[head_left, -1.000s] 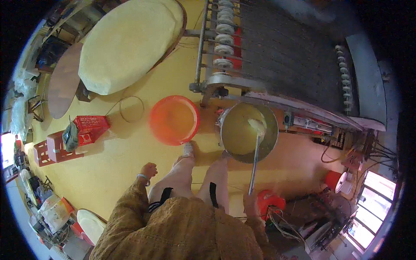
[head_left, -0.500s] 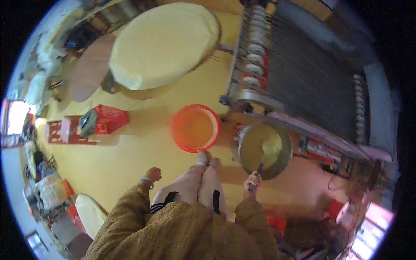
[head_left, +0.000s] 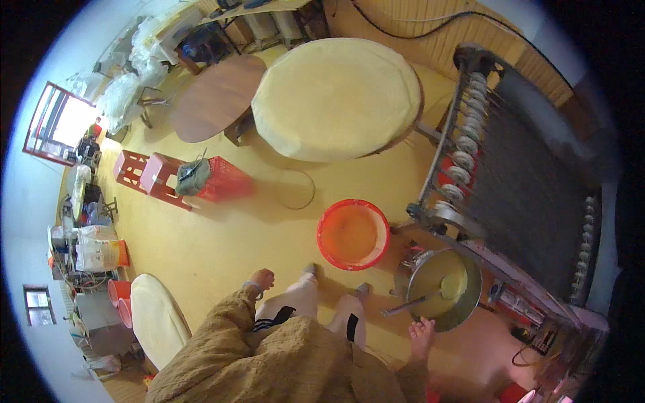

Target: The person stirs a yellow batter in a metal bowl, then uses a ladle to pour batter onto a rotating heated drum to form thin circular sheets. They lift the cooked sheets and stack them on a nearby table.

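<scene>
A ladle [head_left: 410, 305] with a dark handle leans in a metal pot [head_left: 465, 314] of yellowish liquid, its round bowl down in the liquid and the handle over the left rim. My right hand [head_left: 422, 334] is just below that rim, open, with fingers apart and off the handle. To the left, my left hand [head_left: 263, 278] hangs beside my thigh with a band at the wrist. Its fingers are loosely bent and nothing shows in them. A red basin [head_left: 324, 252] with cloudy yellowish contents stands on the floor beyond my feet.
A machine with a dark belt and white rollers [head_left: 463, 159] fills the right side. Ahead stand a large round cloth-covered table [head_left: 339, 101] and a brown oval board [head_left: 218, 101]. Red stools [head_left: 160, 169] and a red crate [head_left: 225, 180] stand left; a pale round board [head_left: 156, 319] leans near-left.
My right hand has let go of the ladle, which now rests against the pot's rim. The view has swung left, so the scene sits further right and lower. My feet are further apart.
</scene>
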### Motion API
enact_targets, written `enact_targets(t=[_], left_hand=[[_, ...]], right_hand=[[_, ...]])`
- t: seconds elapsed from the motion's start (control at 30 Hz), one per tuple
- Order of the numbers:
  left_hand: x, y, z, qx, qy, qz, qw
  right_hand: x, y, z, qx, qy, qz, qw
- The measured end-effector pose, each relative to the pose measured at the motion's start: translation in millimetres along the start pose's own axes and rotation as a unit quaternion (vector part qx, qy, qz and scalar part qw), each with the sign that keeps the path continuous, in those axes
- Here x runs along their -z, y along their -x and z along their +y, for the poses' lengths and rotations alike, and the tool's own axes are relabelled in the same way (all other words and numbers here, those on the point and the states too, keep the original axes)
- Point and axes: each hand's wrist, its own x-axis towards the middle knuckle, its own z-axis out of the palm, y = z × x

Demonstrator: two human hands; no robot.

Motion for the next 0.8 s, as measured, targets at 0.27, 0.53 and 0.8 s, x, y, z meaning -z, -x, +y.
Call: enact_targets(t=[0.27,0.53,0.8], left_hand=[[109.1,-51.6,82.8,0.066,0.095,0.089,0.989],[275.0,-166.9,130.3,0.072,0.140,0.018,0.987],[345.3,-283.8,213.5,-0.293,0.150,-0.106,0.938]], right_hand=[[-193.9,34.1,13.4,0.060,0.015,0.097,0.993],[-410.1,20.4,102.8,-0.029,-0.069,-0.007,0.997],[-530.2,-24.6,94.8,-0.012,0.045,-0.025,0.999]])
